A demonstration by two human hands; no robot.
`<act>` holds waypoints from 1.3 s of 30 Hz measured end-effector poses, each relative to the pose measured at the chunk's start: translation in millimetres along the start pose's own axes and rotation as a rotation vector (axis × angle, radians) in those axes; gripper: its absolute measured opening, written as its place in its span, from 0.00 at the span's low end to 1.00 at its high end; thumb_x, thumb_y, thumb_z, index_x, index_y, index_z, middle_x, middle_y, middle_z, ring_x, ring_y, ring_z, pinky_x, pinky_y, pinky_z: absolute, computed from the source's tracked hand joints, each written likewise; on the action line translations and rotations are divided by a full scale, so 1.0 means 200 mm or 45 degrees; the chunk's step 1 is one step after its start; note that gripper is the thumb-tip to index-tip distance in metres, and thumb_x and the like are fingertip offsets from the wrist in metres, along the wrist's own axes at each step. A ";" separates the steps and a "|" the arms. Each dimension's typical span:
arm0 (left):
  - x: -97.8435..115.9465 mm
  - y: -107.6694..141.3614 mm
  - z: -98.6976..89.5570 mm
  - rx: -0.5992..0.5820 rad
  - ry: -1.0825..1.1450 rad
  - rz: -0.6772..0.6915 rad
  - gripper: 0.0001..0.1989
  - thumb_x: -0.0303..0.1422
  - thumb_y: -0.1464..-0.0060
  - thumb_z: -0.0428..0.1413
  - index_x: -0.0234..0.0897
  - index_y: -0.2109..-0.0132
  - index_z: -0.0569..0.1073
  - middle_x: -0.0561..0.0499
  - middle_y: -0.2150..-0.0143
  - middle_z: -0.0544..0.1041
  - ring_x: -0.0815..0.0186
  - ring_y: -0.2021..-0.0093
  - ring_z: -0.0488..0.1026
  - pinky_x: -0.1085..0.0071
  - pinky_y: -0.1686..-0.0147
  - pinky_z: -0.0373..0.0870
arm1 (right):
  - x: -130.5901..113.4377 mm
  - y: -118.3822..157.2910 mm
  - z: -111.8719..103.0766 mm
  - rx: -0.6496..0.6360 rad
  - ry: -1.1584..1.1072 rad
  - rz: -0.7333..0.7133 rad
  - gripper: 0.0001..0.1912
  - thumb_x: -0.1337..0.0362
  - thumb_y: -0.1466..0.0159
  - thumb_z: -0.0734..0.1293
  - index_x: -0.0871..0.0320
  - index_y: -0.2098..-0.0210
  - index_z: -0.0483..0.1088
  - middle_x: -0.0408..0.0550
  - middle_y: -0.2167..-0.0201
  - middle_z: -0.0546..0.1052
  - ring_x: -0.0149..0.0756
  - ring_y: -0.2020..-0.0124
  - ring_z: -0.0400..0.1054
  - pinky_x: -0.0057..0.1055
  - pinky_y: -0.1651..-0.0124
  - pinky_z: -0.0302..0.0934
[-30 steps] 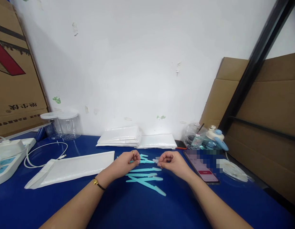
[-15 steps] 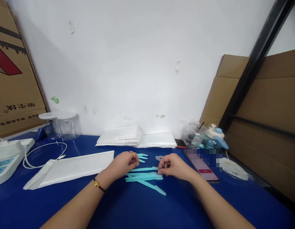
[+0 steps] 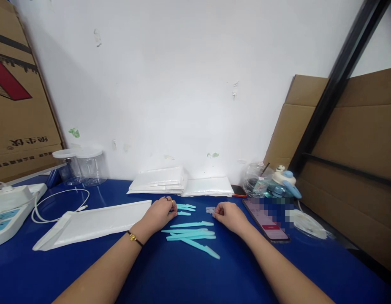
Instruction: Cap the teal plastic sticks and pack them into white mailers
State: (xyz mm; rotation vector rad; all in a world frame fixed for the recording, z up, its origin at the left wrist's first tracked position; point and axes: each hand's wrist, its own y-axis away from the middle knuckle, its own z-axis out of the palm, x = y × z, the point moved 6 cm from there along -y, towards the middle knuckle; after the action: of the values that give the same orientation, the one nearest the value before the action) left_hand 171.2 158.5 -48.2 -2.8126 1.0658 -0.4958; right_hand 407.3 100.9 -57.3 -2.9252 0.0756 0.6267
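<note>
My left hand (image 3: 162, 212) is curled, its thumb and fingertips together at the handle end of a teal eyebrow razor (image 3: 184, 213) lying on the table. Two or so more teal razors (image 3: 186, 207) lie just behind that one, partly hidden by the hand. Across from it, my right hand (image 3: 229, 215) pinches at the small clear plastic caps (image 3: 210, 210); its fingertips partly cover them. Nearer to me, a single razor (image 3: 191, 224) lies apart from a loose pile of teal razors (image 3: 191, 233). One more razor (image 3: 200, 247) slants out from the pile's front.
White padded mailers (image 3: 157, 180) are stacked against the wall, and another mailer (image 3: 100, 221) lies left of my arm. Right of my hand are a phone (image 3: 268, 223) and a bagged cup (image 3: 255, 181). Clear jars (image 3: 90, 169) and a power strip (image 3: 12, 215) stand left.
My left hand has shifted left to the handle end of the rear razors. The right hand has moved back from the front razor's tip to the clear caps.
</note>
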 end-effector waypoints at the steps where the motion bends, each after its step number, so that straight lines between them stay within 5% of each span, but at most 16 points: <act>1: 0.00 0.00 0.00 0.005 0.005 -0.002 0.06 0.33 0.48 0.52 0.39 0.67 0.73 0.50 0.65 0.71 0.63 0.60 0.67 0.71 0.63 0.63 | -0.01 0.00 0.00 -0.010 -0.053 -0.044 0.04 0.64 0.46 0.67 0.56 0.75 0.72 0.45 0.75 0.76 0.33 0.74 0.67 0.25 0.73 0.53; 10: 0.13 0.00 0.07 -0.112 0.166 0.067 0.08 0.34 0.47 0.50 0.39 0.66 0.73 0.51 0.67 0.72 0.68 0.68 0.68 0.74 0.69 0.61 | -0.05 0.00 0.04 -0.141 -0.432 -0.213 0.08 0.61 0.45 0.66 0.58 0.72 0.76 0.44 0.75 0.77 0.32 0.74 0.67 0.25 0.72 0.57; 15: 0.11 0.01 0.04 -0.073 0.203 0.026 0.10 0.39 0.50 0.53 0.40 0.62 0.73 0.51 0.64 0.73 0.66 0.65 0.69 0.74 0.68 0.63 | -0.03 -0.01 0.03 -0.065 -0.438 -0.187 0.10 0.62 0.47 0.69 0.58 0.67 0.77 0.44 0.75 0.76 0.31 0.75 0.66 0.24 0.73 0.58; 24: 0.07 0.00 0.09 -0.109 0.290 -0.007 0.08 0.36 0.50 0.51 0.39 0.67 0.73 0.53 0.69 0.74 0.68 0.71 0.69 0.75 0.72 0.62 | -0.06 -0.01 0.05 -0.044 -0.382 -0.265 0.05 0.64 0.47 0.68 0.56 0.73 0.77 0.44 0.74 0.77 0.31 0.74 0.67 0.24 0.72 0.57; 39: 0.13 -0.02 0.13 -0.165 0.459 -0.011 0.07 0.32 0.53 0.54 0.38 0.67 0.75 0.55 0.72 0.74 0.70 0.72 0.69 0.79 0.73 0.62 | -0.15 0.01 0.12 -0.209 -0.594 -0.268 0.06 0.62 0.49 0.69 0.58 0.75 0.76 0.43 0.79 0.75 0.30 0.77 0.66 0.23 0.76 0.56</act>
State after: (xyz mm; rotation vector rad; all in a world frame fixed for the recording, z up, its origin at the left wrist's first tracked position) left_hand 200.3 143.7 -66.1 -2.9091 1.1825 -0.9997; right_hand 369.3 102.6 -67.6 -2.7927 -0.3449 1.3033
